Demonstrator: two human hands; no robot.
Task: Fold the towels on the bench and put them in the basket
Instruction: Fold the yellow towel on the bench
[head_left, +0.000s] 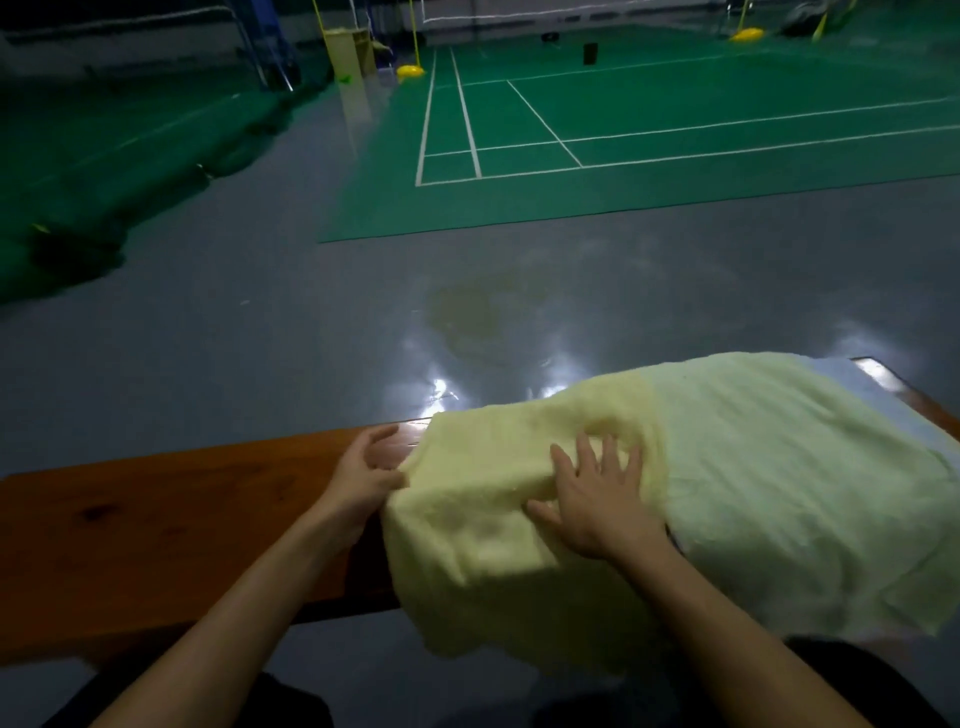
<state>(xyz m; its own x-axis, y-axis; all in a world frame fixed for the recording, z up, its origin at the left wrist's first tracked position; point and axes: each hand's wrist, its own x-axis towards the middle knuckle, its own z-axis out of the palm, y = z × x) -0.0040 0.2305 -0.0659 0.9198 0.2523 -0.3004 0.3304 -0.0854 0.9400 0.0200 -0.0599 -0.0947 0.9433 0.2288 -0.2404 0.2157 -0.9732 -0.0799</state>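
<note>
While the right hand (597, 499) is pressing flat, fingers spread, on the yellow towel (519, 519), the left hand (369, 467) is pinching its edge on the bench (156, 519), a fold apparently under way, with squaring the layers seemingly next.

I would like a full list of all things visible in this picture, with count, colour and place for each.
towel: one seen, pale yellow, spread over the bench's right part, near edge hanging off
bench: one, brown wood, across the foreground
floor: grey, glossy, beyond the bench
court: green with white lines, far side
post bases: two, yellow, by the court's far end
basket: none visible
left hand: one, pinches the towel's left edge
right hand: one, fingers spread, presses flat on the towel
</note>
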